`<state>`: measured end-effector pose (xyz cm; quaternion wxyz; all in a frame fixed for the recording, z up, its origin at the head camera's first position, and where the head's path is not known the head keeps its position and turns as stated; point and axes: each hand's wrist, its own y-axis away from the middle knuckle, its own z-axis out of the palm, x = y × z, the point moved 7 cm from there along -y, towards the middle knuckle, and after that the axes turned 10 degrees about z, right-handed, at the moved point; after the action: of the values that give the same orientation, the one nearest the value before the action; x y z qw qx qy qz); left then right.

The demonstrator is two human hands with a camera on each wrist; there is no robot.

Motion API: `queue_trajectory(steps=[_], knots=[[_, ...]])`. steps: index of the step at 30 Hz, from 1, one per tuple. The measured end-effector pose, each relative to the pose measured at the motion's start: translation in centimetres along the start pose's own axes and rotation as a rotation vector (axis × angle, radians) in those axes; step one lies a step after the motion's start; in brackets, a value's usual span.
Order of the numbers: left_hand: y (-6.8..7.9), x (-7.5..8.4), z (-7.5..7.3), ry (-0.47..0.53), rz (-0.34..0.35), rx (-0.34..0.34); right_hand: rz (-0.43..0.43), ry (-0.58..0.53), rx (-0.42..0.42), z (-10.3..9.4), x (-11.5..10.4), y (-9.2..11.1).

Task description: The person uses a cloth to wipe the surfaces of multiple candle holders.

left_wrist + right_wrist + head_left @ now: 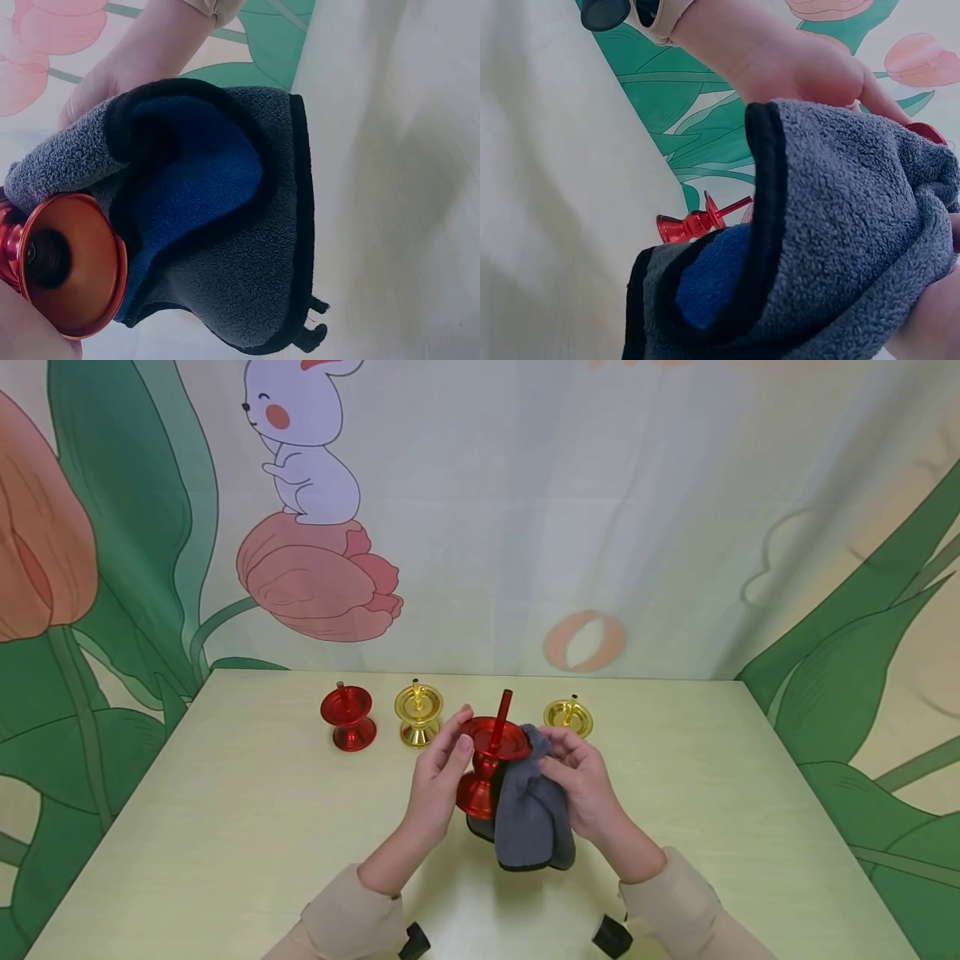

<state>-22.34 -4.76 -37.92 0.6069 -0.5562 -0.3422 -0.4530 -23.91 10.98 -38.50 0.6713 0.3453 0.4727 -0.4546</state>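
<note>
I see the left hand [437, 777] gripping the red candle holder [486, 766], raised over the pale table [262, 852]. Right hand [588, 781] pinches the grey cloth [531, 818] against it, though folds seem to obscure contact. Behind: another red holder [349, 712], two gold holders [419, 706].

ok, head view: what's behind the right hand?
A gold spiked dish: most of it and its spike show above the right hand; whatever lies below is covered.

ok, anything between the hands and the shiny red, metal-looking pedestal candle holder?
On the right, yes: the fleecy grey, black-edged fabric cloth, held by the right hand, lies between that hand and the candle holder. On the left, nothing visible: the left hand grips the candle holder directly.
</note>
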Motion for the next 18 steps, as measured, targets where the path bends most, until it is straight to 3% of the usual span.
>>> queue_trajectory(steps=[5,14,16,18], knots=[[0.0,0.2,0.2,0.006,0.021,-0.041,0.002,0.044,-0.006,0.1,0.0,-0.1],[-0.2,0.7,0.6,0.029,0.094,-0.192,-0.008,0.024,-0.131,1.0,0.0,-0.2],[-0.3,0.6,0.5,0.004,0.071,-0.194,0.002,0.024,-0.124,0.9,0.0,-0.2],[-0.4,0.4,0.1,-0.054,0.046,-0.15,0.01,0.037,-0.087,0.5,0.1,-0.2]])
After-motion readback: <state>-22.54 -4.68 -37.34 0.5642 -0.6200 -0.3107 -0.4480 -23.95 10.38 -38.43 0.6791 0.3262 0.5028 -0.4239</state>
